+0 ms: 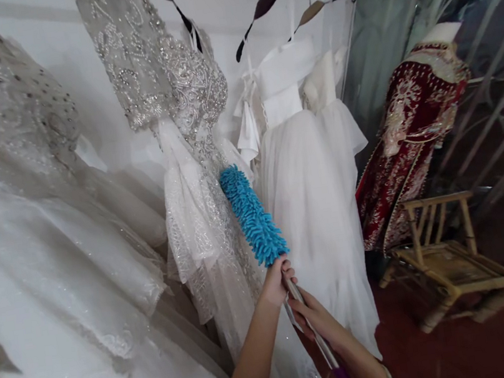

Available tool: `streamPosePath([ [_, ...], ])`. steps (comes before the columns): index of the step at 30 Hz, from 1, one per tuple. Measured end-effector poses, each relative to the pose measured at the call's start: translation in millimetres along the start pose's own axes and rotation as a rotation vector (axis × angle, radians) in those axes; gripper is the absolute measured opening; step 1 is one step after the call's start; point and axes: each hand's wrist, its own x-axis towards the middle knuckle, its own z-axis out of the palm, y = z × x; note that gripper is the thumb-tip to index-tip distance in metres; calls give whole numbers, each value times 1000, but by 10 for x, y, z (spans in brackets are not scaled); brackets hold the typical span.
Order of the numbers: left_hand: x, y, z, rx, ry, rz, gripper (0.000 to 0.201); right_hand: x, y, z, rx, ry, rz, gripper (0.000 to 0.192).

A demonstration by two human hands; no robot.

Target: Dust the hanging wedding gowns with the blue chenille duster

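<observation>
A blue microfibre duster (251, 215) on a metal and purple handle points up against a beaded white gown (191, 160) hanging on a rail. My left hand (278, 281) grips the handle just under the blue head. My right hand (314, 319) holds the handle a little lower, with a bracelet at its wrist. Both arms come in from the bottom middle.
More white gowns hang at the left (41, 233) and centre right (307, 174). A red and gold embroidered garment (408, 140) sits on a mannequin at the right. A small bamboo chair (447, 261) stands on the red floor. Glass panels line the right side.
</observation>
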Motion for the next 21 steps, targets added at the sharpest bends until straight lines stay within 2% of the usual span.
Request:
streamPosePath([
  [4, 44, -60, -210, -38, 81, -43, 49, 77, 173, 80, -36, -32, 1, 71],
  [9, 99, -332, -415, -64, 135, -107, 52, 65, 553, 31, -49, 13, 47, 59],
  [12, 122, -498, -484, -96, 141, -116, 50, 11, 697, -28, -76, 36, 65, 54],
  [18, 140, -793, -568, -133, 178, -182, 44, -113, 884, -105, -90, 85, 139, 65],
  [21, 132, -897, -565, -138, 219, -218, 46, -184, 934, -143, -75, 67, 130, 63],
])
